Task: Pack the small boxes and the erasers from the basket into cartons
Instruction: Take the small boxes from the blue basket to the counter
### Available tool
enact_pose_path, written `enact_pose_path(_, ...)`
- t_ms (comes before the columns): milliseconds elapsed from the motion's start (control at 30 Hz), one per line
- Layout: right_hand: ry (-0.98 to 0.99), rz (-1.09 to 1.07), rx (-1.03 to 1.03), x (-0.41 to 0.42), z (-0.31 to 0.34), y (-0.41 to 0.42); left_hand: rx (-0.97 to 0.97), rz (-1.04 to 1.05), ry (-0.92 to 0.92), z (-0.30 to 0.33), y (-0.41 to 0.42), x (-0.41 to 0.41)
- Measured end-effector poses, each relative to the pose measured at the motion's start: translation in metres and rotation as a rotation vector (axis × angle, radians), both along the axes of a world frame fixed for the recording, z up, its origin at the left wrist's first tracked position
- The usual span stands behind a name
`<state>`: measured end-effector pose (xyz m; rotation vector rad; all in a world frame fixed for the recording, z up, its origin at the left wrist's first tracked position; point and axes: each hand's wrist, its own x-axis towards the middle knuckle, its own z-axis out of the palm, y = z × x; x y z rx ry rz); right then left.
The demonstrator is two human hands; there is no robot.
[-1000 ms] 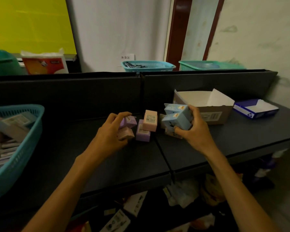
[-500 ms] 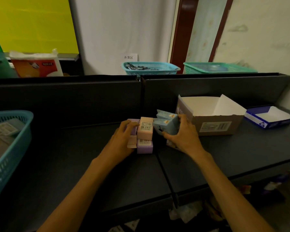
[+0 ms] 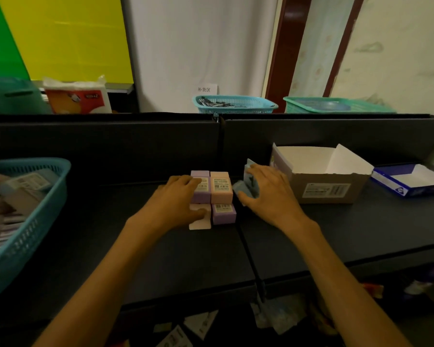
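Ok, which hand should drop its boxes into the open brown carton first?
Right, probably. The right hand already grips the blue boxes right beside the brown carton, whose top is open. The left hand rests on the pink and purple boxes, farther from the carton.

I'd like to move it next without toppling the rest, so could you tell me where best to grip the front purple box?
Pinch the front purple box across its front and back faces, coming from above. Its top is bare, but a pink box stands close behind, and the left hand and another box crowd its left side.
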<state>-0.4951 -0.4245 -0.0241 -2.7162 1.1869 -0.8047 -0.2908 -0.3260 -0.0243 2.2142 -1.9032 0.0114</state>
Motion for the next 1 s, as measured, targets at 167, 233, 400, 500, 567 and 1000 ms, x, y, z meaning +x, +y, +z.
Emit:
enact_pose_path(167, 0.078, 0.082, 0.054, 0.014, -0.004, 0.026, 0.005, 0.093, -0.066, 0.009, 0.031, -0.002)
enact_pose_path(233, 0.082, 0.115, 0.081, 0.02, -0.006, 0.038, 0.036, 0.142, -0.093, 0.009, 0.046, -0.001)
enact_pose_path(400, 0.099, 0.17, 0.057, 0.041, -0.001, 0.065, 0.081, 0.219, -0.14, 0.022, 0.087, 0.015)
enact_pose_path(500, 0.104, 0.191, 0.065, 0.06, 0.0, 0.082, 0.059, 0.231, -0.164, 0.027, 0.113, 0.034)
enact_pose_path(567, 0.133, 0.216, 0.065, 0.077, 0.0, 0.093, 0.051, 0.253, -0.173, 0.028, 0.131, 0.049)
enact_pose_path(1000, 0.064, 0.375, 0.005, 0.253, 0.014, 0.191, -0.074, 0.363, -0.158, 0.052, 0.258, 0.214)
